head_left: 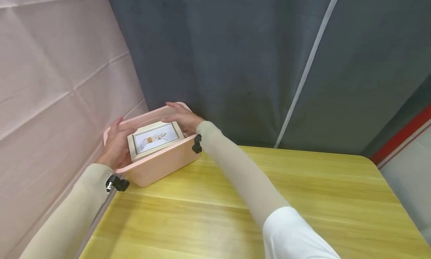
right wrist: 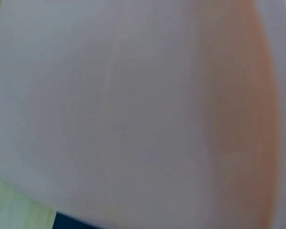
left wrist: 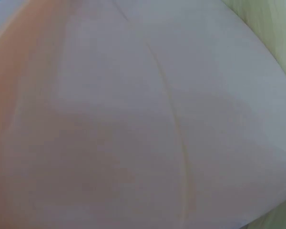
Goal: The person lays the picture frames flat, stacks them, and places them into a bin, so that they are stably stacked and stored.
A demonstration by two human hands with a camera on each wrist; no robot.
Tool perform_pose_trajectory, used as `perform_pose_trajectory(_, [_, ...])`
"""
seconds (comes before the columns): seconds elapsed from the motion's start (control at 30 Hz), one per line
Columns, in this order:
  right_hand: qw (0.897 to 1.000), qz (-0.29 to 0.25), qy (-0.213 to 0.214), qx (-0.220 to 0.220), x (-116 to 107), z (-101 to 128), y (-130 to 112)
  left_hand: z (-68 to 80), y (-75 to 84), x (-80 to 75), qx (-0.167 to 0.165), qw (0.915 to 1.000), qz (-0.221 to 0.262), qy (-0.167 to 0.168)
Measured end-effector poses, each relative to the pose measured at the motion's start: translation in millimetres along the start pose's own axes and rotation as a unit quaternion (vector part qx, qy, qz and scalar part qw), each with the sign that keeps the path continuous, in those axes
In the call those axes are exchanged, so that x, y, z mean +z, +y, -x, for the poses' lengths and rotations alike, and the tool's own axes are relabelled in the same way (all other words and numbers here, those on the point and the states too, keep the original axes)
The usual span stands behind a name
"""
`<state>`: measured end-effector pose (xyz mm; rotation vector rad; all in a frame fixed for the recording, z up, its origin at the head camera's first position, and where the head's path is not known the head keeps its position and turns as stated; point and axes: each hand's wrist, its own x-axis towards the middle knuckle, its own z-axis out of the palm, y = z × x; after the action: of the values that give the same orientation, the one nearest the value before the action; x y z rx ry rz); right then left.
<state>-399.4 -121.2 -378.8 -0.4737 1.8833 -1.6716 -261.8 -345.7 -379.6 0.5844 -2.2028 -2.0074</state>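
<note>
A pink plastic bin (head_left: 165, 163) stands at the far left corner of the table, and its smooth wall (left wrist: 109, 95) fills the left wrist view up close. Inside it lies a cream picture frame (head_left: 134, 147) with a small potted-plant print, face up and slightly tilted. My left hand (head_left: 116, 147) is at the bin's left end beside the frame, thumb spread toward the frame and fingers toward the far rim. At the right end, my right hand (head_left: 185, 117) reaches over the bin, fingers extended across the far rim and thumb above the frame. Its lower fingers are partly hidden.
The yellow wood-grain table (head_left: 229, 203) extends to the right and toward me. Pale pink cloth (head_left: 50, 64) closes off the left side, and a dark grey curtain (head_left: 219, 57) hangs behind the bin. A black wrist mount (head_left: 197, 144) sits against the bin's near wall.
</note>
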Motion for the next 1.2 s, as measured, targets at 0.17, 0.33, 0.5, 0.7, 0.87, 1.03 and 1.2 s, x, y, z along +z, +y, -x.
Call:
perform_pose_trajectory(0.17, [0.999, 0.026, 0.001, -0.03, -6, 13, -6, 6.4, 8.6, 2.8, -0.021, 0.9975, 0.063, 0.023])
perform_pose_trajectory(0.33, [0.993, 0.099, -0.009, -0.056, -21, 42, -8, 22.1, 20.3, 21.9, -0.01, 0.9959, 0.086, 0.026])
perform_pose_trajectory(0.5, [0.991, 0.101, -0.009, -0.089, -38, 76, -7, 40.7, 29.2, 46.5, 0.078, 0.9965, 0.019, 0.024])
perform_pose_trajectory(0.7, [0.986, 0.06, -0.019, -0.153, -48, 121, 4, 73.3, 19.1, 68.6, 0.17, 0.9852, -0.002, -0.023])
perform_pose_trajectory(0.87, [0.978, 0.067, -0.007, -0.195, -55, 169, 20, 96.8, 3.2, 86.4, 0.213, 0.9725, 0.01, -0.094])
perform_pose_trajectory(1.03, [0.967, 0.123, 0.031, -0.222, -67, 215, 38, 115.6, -9.2, 103.2, 0.232, 0.9584, -0.055, -0.156])
perform_pose_trajectory(1.2, [0.959, 0.158, 0.061, -0.229, -81, 257, 56, 130.7, -21.2, 118.7, 0.269, 0.9359, -0.115, -0.196])
